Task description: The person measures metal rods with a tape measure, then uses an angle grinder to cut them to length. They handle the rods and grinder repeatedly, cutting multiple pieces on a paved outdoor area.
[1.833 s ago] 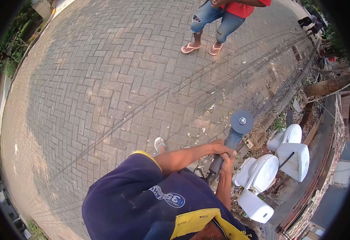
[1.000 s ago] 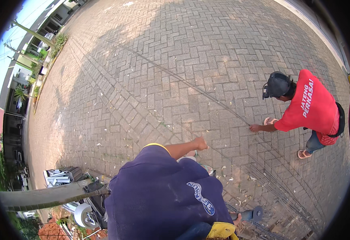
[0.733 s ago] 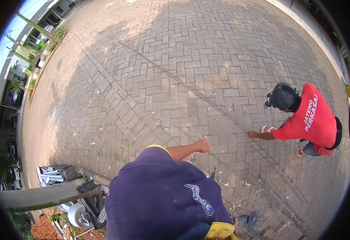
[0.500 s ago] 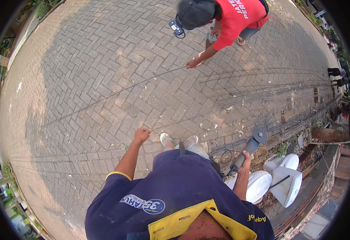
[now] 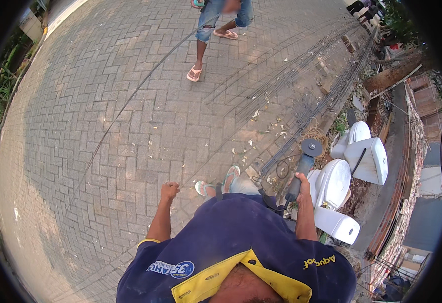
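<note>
My right hand [image 5: 303,188] is wrapped round the body of an angle grinder [image 5: 304,164], its dark round disc at the far end. A cord runs from the grinder's near end toward my waist. On the left, my left hand [image 5: 170,191] is closed low over the paving, its fingers curled together. Whether something thin is in it is too small to make out. Ahead, a co-worker in denim shorts [image 5: 208,22] and pink flip-flops holds up one end of a long thin rod [image 5: 130,98], which slopes down to the paving at the left.
Several long thin rods [image 5: 286,81] lie on the brick paving [image 5: 115,65] ahead to the right. A coil of tan rope [image 5: 316,133] and white toilets [image 5: 332,184] stand close by my right hand. Farther right are a tree trunk [image 5: 395,73] and a kerb with debris.
The co-worker has gone from bending to standing upright, raising the rod's end. My view has turned toward the right. The grinder stays in my right hand; my left hand is still closed.
</note>
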Demonstrator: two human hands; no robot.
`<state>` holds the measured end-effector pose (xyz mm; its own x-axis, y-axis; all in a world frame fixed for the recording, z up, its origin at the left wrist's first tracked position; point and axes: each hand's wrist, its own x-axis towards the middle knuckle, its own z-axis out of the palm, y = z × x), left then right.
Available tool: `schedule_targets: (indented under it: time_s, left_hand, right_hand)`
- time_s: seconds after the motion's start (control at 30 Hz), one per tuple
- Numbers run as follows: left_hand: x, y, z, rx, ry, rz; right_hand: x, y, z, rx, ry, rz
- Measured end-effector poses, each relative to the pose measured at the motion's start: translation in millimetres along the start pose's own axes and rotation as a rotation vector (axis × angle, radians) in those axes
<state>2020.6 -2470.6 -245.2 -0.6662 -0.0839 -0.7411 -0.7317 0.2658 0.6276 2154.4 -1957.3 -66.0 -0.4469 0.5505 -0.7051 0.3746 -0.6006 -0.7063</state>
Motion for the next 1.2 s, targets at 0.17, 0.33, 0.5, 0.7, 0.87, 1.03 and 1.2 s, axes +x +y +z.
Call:
schedule_targets:
  time_s: [0.17, 0.33, 0.5, 0.7, 0.87, 1.03, 1.2]
  left_hand:
    - [22.7, 16.1, 10.6, -0.009, -0.108, -0.022]
    - [34.9, 35.1, 21.8, 0.068, -0.228, -0.054]
    - [35.9, 48.4, 34.2, 0.175, -0.268, -0.028]
    - [24.0, 51.6, 31.9, 0.369, -0.235, -0.144]
    - [-3.6, 32.0, 33.4, 0.547, -0.182, -0.253]
    - [-19.3, 0.4, 60.9, 0.645, -0.194, -0.404]
    - [-11.7, -36.7, 68.0, 0.816, -0.075, -0.469]
  right_hand:
    - [-21.0, -4.0, -4.2, 0.028, 0.119, -0.068]
    - [-30.6, -9.4, -11.4, 0.03, 0.164, -0.089]
    - [-26.3, -11.0, -20.7, 0.015, 0.139, -0.098]
    - [29.1, -15.1, -37.8, 0.098, 0.05, -0.018]
    - [161.4, 12.7, -51.7, 0.068, -0.021, 0.053]
    - [316.0, 85.6, -47.6, 0.119, -0.005, 0.228]
    - [445.4, 156.9, -27.6, 0.249, 0.092, 0.211]
